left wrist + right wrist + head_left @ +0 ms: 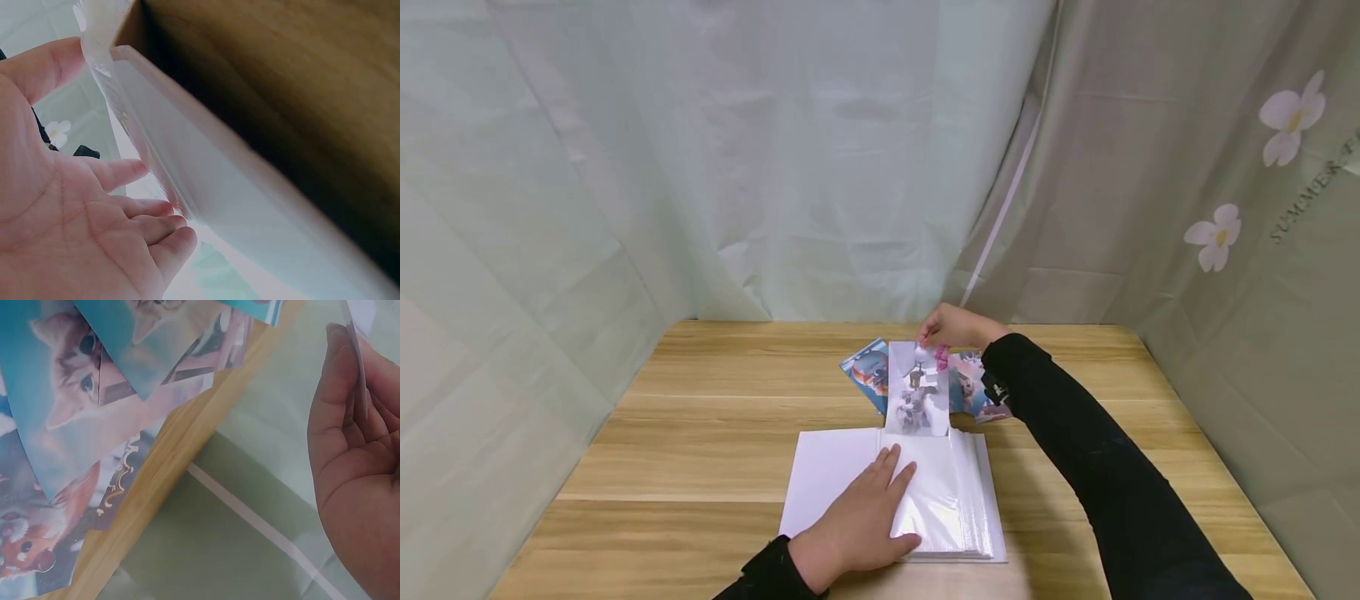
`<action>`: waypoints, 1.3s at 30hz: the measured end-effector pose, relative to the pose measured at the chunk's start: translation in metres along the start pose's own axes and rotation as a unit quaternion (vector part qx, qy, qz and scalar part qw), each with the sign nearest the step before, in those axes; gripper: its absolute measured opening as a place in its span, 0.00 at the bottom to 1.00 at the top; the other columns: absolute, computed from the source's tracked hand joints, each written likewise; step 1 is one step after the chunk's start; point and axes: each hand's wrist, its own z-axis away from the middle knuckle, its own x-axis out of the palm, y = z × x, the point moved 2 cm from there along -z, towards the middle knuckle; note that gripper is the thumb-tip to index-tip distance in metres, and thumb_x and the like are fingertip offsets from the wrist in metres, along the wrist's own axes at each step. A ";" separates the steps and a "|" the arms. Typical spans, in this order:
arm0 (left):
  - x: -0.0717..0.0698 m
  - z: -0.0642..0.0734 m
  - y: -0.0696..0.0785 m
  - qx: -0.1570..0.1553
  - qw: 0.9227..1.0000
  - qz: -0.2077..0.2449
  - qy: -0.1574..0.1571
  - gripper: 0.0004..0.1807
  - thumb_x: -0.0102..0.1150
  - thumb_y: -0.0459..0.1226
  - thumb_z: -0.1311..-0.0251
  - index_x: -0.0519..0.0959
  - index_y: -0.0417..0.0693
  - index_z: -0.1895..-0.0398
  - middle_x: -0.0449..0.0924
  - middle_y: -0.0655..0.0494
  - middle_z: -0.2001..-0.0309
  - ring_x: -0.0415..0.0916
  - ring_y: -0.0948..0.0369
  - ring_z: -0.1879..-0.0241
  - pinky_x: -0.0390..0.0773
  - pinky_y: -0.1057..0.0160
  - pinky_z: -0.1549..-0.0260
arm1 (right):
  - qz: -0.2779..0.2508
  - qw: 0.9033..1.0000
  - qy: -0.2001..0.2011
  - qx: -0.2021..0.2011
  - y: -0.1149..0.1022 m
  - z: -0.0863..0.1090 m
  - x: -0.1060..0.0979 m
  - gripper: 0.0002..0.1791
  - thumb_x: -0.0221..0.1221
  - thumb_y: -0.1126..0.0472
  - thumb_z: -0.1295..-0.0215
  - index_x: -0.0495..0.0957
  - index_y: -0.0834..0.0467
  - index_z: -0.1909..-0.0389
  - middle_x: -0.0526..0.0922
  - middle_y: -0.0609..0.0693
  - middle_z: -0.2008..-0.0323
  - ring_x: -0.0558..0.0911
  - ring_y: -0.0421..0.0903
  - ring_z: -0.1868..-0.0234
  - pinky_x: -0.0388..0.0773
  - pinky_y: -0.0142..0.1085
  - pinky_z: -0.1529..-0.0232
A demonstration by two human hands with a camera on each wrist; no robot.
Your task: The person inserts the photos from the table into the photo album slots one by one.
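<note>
An open photo album with a white inside cover and a stack of clear sleeves lies near the table's front. My left hand rests flat on the top sleeve, fingers spread; in the left wrist view its fingertips touch the plastic at the album's edge. Beyond the album, my right hand pinches the far end of a pale picture card. The card's near end meets the sleeve's far edge; how far it is inside I cannot tell. Thumb and fingers grip the card edge-on in the right wrist view.
Several picture cards lie fanned behind the album, among them a blue one on the left and others under my right forearm. Animal faces show on these prints. A pale curtain hangs beyond the table.
</note>
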 end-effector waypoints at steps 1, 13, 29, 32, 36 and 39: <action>0.000 0.001 0.000 0.001 1.000 0.000 0.002 0.49 0.60 0.61 0.40 0.60 0.44 0.23 0.50 0.40 0.22 0.48 0.46 0.23 0.59 0.50 0.29 | 0.001 1.000 0.000 0.004 0.000 0.000 0.001 0.06 0.63 0.67 0.33 0.87 0.62 0.59 0.88 0.51 0.61 0.80 0.42 0.68 0.82 0.37 0.62; 0.001 0.004 0.001 0.000 1.000 0.004 0.004 0.49 0.60 0.62 0.40 0.60 0.44 0.23 0.50 0.40 0.22 0.49 0.46 0.23 0.60 0.50 0.29 | 0.005 1.000 -0.011 0.005 0.006 -0.002 0.014 0.04 0.64 0.66 0.33 0.86 0.60 0.61 0.87 0.48 0.64 0.78 0.41 0.67 0.78 0.31 0.64; 0.000 0.005 0.000 0.004 1.000 0.010 0.013 0.49 0.61 0.61 0.40 0.60 0.44 0.23 0.50 0.39 0.22 0.49 0.45 0.24 0.61 0.48 0.30 | 0.013 0.999 -0.035 -0.013 0.006 -0.002 0.028 0.04 0.64 0.69 0.35 0.85 0.64 0.62 0.84 0.45 0.70 0.74 0.37 0.73 0.73 0.28 0.70; 0.000 0.005 0.000 0.005 1.000 0.006 0.016 0.49 0.61 0.62 0.40 0.60 0.43 0.23 0.50 0.39 0.22 0.50 0.44 0.24 0.61 0.49 0.30 | 0.001 0.999 -0.041 -0.012 0.007 -0.001 0.031 0.03 0.64 0.69 0.35 0.85 0.64 0.63 0.85 0.46 0.69 0.75 0.37 0.73 0.75 0.28 0.70; 0.000 0.005 0.001 0.005 1.000 0.004 0.017 0.49 0.61 0.62 0.41 0.60 0.43 0.24 0.51 0.39 0.23 0.50 0.44 0.24 0.61 0.49 0.30 | -0.008 0.999 -0.045 -0.015 0.010 -0.002 0.034 0.03 0.64 0.70 0.35 0.86 0.65 0.63 0.86 0.46 0.69 0.76 0.36 0.73 0.75 0.28 0.70; 0.000 0.006 0.001 0.004 1.000 0.003 0.016 0.50 0.61 0.62 0.41 0.60 0.43 0.24 0.51 0.39 0.23 0.50 0.45 0.24 0.61 0.49 0.30 | -0.010 0.999 -0.047 -0.018 0.012 -0.002 0.035 0.03 0.64 0.70 0.36 0.86 0.64 0.64 0.85 0.46 0.70 0.75 0.36 0.74 0.74 0.28 0.71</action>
